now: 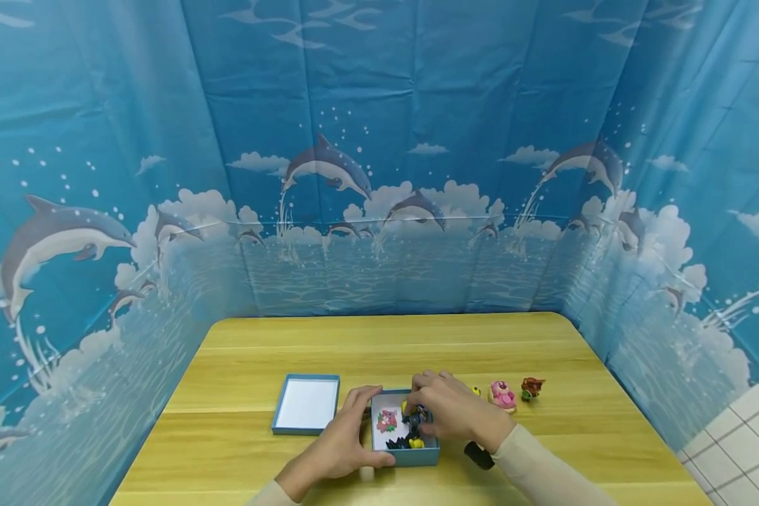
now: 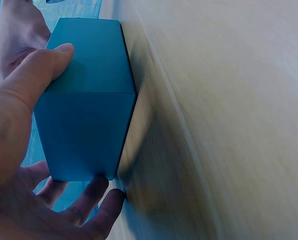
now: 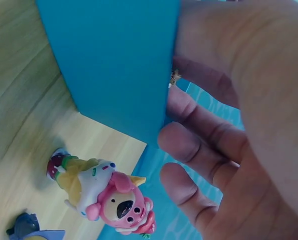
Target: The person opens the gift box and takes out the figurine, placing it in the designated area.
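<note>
An open blue box sits near the front of the table, holding several small figurines: a pink and green one on the left and black and yellow ones at the near side. My left hand grips the box's left end, thumb on the near wall, fingers around the far side. In the left wrist view the box stays between thumb and fingers. Over the right part of the box, my right hand reaches in and pinches a dark figurine. Its thumb and index tips are partly hidden behind the wall in the right wrist view.
Left of the box lies its lid, white inside up. To the right stand a pink bear figurine and a brown and green figurine. A pink-headed figurine in yellow shows beside the box. A dolphin curtain surrounds the table.
</note>
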A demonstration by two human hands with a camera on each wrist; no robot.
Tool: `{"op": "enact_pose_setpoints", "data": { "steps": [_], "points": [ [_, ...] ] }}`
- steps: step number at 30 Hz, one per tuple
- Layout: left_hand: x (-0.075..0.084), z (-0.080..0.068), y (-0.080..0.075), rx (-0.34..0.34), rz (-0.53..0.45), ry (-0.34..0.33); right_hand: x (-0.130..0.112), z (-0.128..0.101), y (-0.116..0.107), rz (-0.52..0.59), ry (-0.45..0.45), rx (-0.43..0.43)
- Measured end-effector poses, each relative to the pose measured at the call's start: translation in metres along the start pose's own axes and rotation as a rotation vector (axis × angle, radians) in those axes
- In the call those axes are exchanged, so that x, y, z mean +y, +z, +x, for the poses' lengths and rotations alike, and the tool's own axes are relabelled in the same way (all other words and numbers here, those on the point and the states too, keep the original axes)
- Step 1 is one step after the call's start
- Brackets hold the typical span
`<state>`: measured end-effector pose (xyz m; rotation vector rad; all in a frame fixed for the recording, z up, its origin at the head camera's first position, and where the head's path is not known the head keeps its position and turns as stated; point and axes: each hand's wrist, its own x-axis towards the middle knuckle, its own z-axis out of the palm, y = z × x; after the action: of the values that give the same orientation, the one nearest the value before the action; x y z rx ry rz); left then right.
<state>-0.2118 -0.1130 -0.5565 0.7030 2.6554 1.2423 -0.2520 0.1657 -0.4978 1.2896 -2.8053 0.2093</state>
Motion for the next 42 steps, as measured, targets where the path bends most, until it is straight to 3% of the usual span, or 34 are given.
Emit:
{"op": "enact_pose_setpoints", "data": {
  "steps": [42],
  "points": [
    [0.0005,0.0002,0.0004,0.002,0.008,0.006,0.0038,-0.0039,0.0033,0.021,0.017,0.043]
  ]
}}
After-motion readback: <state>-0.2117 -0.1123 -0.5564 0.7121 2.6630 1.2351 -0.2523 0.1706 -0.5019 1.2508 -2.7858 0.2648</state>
